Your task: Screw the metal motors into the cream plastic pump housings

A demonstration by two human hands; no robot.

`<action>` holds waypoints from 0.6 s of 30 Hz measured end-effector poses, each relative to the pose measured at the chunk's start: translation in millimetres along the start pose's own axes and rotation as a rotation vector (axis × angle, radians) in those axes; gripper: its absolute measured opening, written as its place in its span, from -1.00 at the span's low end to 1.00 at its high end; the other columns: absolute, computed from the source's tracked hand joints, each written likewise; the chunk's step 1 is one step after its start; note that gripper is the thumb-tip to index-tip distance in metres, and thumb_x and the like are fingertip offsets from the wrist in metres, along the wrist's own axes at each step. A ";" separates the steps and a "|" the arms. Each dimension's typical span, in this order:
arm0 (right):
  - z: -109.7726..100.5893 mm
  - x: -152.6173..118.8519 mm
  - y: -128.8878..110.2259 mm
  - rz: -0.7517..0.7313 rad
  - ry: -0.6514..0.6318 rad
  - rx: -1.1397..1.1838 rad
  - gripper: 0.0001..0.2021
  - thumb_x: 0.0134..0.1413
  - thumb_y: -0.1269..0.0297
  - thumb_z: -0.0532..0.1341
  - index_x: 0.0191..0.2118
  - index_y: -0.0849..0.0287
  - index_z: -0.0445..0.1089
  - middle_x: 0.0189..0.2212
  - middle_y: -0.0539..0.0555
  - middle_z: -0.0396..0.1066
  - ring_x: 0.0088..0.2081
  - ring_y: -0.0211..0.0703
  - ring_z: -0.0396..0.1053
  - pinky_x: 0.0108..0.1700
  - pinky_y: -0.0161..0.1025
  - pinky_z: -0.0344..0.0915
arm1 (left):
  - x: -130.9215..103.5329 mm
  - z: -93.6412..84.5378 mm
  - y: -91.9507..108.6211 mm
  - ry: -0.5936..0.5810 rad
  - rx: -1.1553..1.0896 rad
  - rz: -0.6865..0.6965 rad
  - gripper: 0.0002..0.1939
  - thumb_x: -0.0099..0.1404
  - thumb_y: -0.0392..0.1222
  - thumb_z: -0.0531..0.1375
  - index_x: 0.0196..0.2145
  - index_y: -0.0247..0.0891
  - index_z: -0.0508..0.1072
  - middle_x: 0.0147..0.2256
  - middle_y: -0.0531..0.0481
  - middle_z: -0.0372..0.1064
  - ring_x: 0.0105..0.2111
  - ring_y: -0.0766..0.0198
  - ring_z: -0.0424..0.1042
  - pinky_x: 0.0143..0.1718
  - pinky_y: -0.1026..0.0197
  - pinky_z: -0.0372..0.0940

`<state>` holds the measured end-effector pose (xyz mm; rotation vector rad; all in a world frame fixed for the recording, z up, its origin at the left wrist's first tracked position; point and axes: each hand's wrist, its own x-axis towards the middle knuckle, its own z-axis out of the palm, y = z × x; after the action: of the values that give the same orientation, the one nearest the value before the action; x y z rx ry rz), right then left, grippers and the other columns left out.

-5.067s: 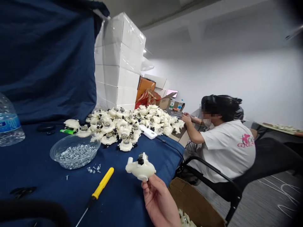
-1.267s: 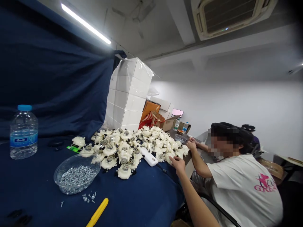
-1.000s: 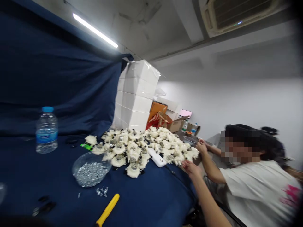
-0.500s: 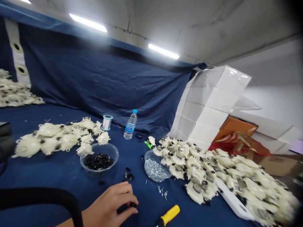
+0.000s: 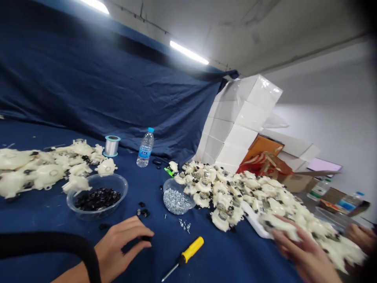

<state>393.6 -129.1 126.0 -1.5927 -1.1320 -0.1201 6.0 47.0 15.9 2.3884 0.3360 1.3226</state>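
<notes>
Head view: the blue label of the water bottle (image 5: 145, 147) bears a white brand mark too small to read. At the far right, a bottle with a green label (image 5: 319, 189) and another with a blue label (image 5: 349, 201) also carry lettering that cannot be made out.

The right hand (image 5: 306, 253) grasps a cream housing (image 5: 281, 226) over the near edge of the cream pile (image 5: 218, 188), close to the white device (image 5: 255, 224). Motion blur softens the housing; its long axis slants from upper left to lower right, with a dark spot near the left end.

The left hand (image 5: 116, 245), low over the blue-covered counter (image 5: 218, 263), pinches a small black piece (image 5: 145, 238) between thumb and fingers; most of it is covered, so its direction cannot be told.

Between the hands lies a screwdriver (image 5: 191, 250), its yellow handle toward the upper right and its tip toward the lower left. Loose screws (image 5: 184, 225) lie just beyond it, near the screw bowl (image 5: 178, 211). Farther left stands a bowl of black pieces (image 5: 125, 192). Another person's hand (image 5: 361, 237) shows at the right edge.
</notes>
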 end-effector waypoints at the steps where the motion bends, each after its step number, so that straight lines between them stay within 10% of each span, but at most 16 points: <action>1: 15.0 -2.7 -11.0 -0.002 -0.167 -0.005 -0.52 -0.12 -0.07 0.45 -0.12 0.14 0.57 -0.50 0.11 0.56 -0.58 -0.04 0.45 -0.62 -0.22 0.39 | 1.6 -1.8 0.7 0.034 0.001 0.003 -0.82 0.37 -0.36 0.25 -0.12 -0.11 0.51 -0.33 0.14 0.55 -0.33 0.36 0.54 -0.21 0.40 0.43; 8: 148.7 -43.4 -112.2 -0.265 -1.074 -0.144 -0.46 0.04 0.41 0.33 0.17 -0.10 0.46 -0.03 0.09 0.56 0.01 0.08 0.49 0.10 -0.02 0.37 | 7.8 -20.1 6.9 0.355 0.090 -0.002 -0.82 0.35 -0.37 0.27 -0.16 -0.13 0.54 -0.28 0.13 0.52 -0.30 0.38 0.52 -0.18 0.42 0.38; 12: 196.0 -55.5 -140.0 -0.428 -1.162 -0.270 -0.40 -0.12 0.56 0.28 0.15 0.30 0.41 -0.10 0.32 0.52 -0.09 0.21 0.47 -0.04 0.02 0.35 | 8.3 -24.9 9.6 0.436 0.125 -0.006 -0.80 0.36 -0.41 0.23 -0.15 -0.15 0.53 -0.25 0.11 0.48 -0.25 0.40 0.49 -0.11 0.44 0.34; 18: 214.7 -65.4 -146.9 -0.432 -1.193 -0.214 -0.79 -0.19 0.54 0.36 -0.33 0.20 0.52 -0.36 0.05 0.48 -0.31 -0.11 0.38 -0.18 -0.21 0.25 | 6.3 -24.6 14.1 0.418 0.049 -0.010 -0.77 0.36 -0.43 0.21 -0.13 -0.13 0.52 -0.25 0.09 0.47 -0.23 0.38 0.49 -0.12 0.40 0.35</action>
<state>154.9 -7.8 110.1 -1.5573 -2.4369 0.5151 -11.4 42.1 38.7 2.1278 0.4983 1.8253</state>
